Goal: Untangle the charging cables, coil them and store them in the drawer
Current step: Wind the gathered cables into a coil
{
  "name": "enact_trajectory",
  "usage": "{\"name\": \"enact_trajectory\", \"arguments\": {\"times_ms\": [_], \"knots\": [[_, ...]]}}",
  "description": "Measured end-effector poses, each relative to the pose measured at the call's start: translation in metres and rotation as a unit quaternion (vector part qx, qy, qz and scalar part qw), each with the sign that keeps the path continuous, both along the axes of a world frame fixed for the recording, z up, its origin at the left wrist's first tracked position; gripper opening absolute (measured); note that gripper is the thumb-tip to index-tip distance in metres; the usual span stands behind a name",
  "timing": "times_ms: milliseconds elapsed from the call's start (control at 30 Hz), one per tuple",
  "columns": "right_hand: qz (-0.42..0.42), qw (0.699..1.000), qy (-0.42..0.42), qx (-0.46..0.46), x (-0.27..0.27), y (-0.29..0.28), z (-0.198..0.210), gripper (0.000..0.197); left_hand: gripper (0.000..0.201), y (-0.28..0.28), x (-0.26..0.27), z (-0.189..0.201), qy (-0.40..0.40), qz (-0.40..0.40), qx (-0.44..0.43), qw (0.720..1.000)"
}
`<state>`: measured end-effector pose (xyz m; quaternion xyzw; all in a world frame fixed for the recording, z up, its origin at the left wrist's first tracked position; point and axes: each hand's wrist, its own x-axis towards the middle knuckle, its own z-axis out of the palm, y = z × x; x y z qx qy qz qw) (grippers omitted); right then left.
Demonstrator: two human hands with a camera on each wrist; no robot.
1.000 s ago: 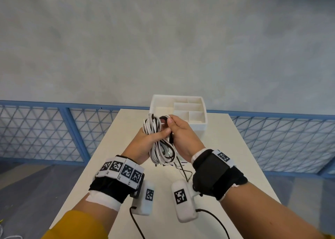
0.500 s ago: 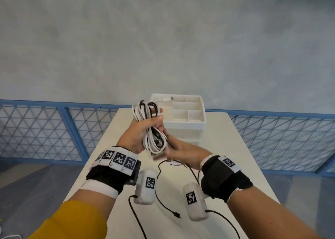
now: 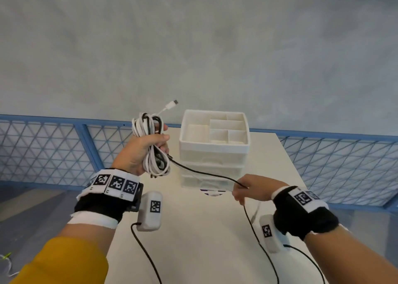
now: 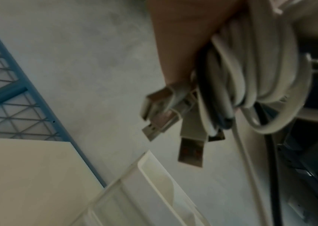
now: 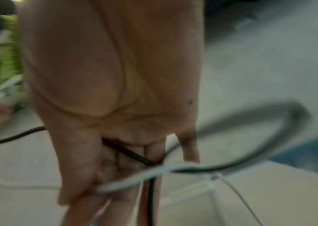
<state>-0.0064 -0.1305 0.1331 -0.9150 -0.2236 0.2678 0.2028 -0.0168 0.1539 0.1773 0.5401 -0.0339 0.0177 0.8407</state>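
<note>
My left hand [image 3: 148,148] is raised left of the drawer unit and grips a bundle of white and black cables [image 3: 154,154] in loops. A white plug [image 3: 171,104] sticks up from the top of the bundle. Several USB plugs [image 4: 173,120] hang below the palm in the left wrist view. A black cable [image 3: 204,172] runs from the bundle down and right to my right hand [image 3: 247,190], which pinches it and a thin white cable [image 5: 140,175] together. Below the right hand the black cable [image 3: 258,240] hangs toward the table. The white drawer unit [image 3: 214,148] stands at the table's far end.
The unit's top tray [image 3: 215,128] has several open compartments. A purple-and-white disc [image 3: 212,192] lies on the cream table [image 3: 204,240] in front of the unit. A blue mesh railing [image 3: 53,148] runs behind the table; grey floor lies beyond.
My hands have drawn apart. The left has lifted the bundle up and left; the right has moved down and right, pulling a black cable out taut from the bundle.
</note>
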Motion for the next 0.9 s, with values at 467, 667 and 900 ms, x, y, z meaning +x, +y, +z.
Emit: {"name": "enact_trajectory", "arguments": {"times_ms": [467,667,900], "knots": [[-0.027,0.960,0.094,0.263,0.001,0.032,-0.021,0.026,0.016,-0.002,0.005,0.002,0.027,-0.002,-0.035,0.999],[-0.159,0.914,0.084,0.363,0.008,0.025,0.004,0.023,0.018,-0.001,-0.007,-0.006,0.095,-0.048,0.141,0.984],[-0.011,0.948,-0.215,0.235,-0.005,0.079,0.052,0.016,0.020,-0.056,-0.018,-0.024,0.064,-0.048,0.192,0.978]]}}
